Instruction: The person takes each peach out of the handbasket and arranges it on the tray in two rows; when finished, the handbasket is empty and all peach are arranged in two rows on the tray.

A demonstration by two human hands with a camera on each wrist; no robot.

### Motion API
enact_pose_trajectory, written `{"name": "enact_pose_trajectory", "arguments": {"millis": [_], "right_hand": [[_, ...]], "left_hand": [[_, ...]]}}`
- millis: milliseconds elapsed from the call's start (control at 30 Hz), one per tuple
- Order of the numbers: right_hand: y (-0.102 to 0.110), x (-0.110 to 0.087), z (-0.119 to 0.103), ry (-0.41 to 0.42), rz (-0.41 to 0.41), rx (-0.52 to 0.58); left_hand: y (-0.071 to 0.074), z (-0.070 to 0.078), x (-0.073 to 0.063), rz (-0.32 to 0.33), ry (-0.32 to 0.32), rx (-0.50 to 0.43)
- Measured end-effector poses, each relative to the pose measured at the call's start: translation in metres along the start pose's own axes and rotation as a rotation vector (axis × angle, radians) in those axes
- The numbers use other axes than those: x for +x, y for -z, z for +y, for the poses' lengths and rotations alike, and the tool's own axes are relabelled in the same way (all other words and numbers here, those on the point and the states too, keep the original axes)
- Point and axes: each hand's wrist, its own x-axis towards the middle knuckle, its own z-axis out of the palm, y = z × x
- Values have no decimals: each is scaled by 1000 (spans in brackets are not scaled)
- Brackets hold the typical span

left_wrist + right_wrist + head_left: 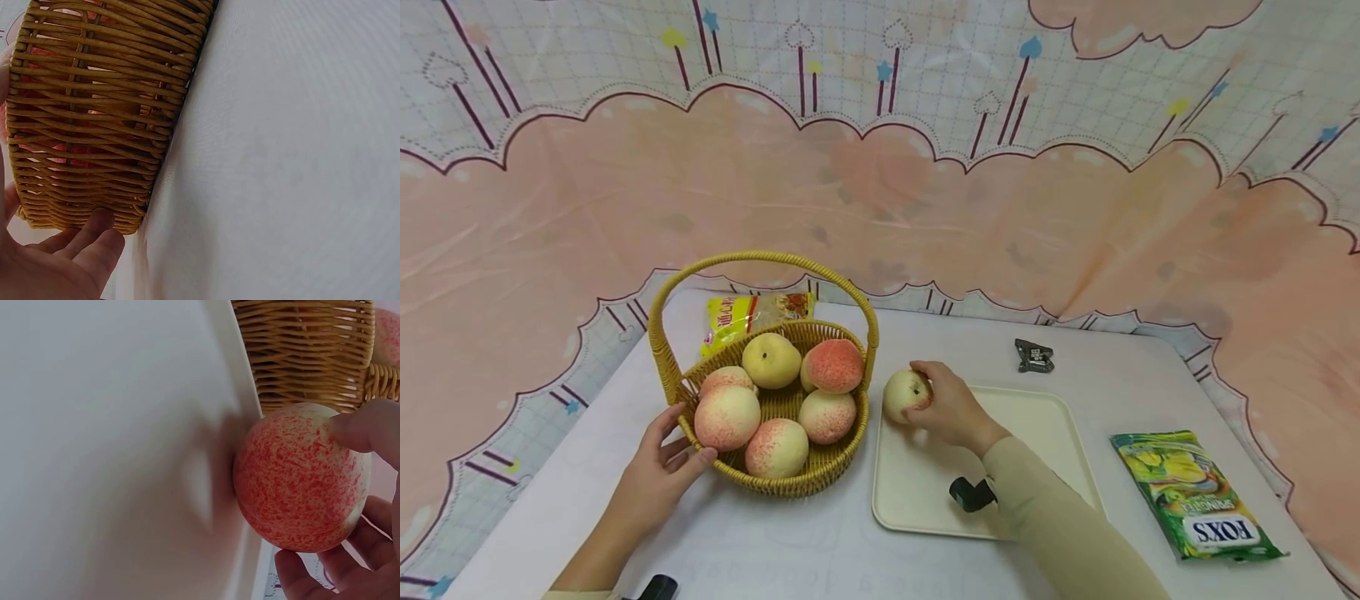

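Nearest me, the black device (658, 588) at my left wrist is cut off by the near edge, and my right sleeve (1060, 525) covers the near-right corner of the cream tray (1030, 417). My left hand (658, 471) lies relaxed, fingers spread against the outside of the wicker basket (797, 485) at its near-left side; the left wrist view crops part of it. My right hand (951, 404) grasps a peach (897, 396) between thumb and fingers at the tray's far-left corner — whether the fruit bears on the tray I can't make out. The basket's peaches (777, 450) overlap, the red one on the right partly hiding another. Farther off, the basket masks part of a yellow packet (730, 317), and the small dark item (1034, 356) beyond the tray is hard to identify. As for edges and room, white table (775, 550) stretches along the near side, a narrow strip separates basket from tray, and a wider gap lies between the tray's right rim and the green FOX'S packet (1195, 496). More tabletop runs beyond the tray, up to the patterned cloth (925, 208) along the far edge.
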Motion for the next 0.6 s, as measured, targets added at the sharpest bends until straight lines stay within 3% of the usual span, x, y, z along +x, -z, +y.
{"name": "enact_pose_trajectory", "arguments": {"millis": [367, 600], "right_hand": [[0, 5, 0, -40, -45, -7], [7, 0, 4, 0, -53, -39]], "left_hand": [[0, 1, -1, -2, 6, -13], [-1, 2, 0, 1, 8, -9]]}}
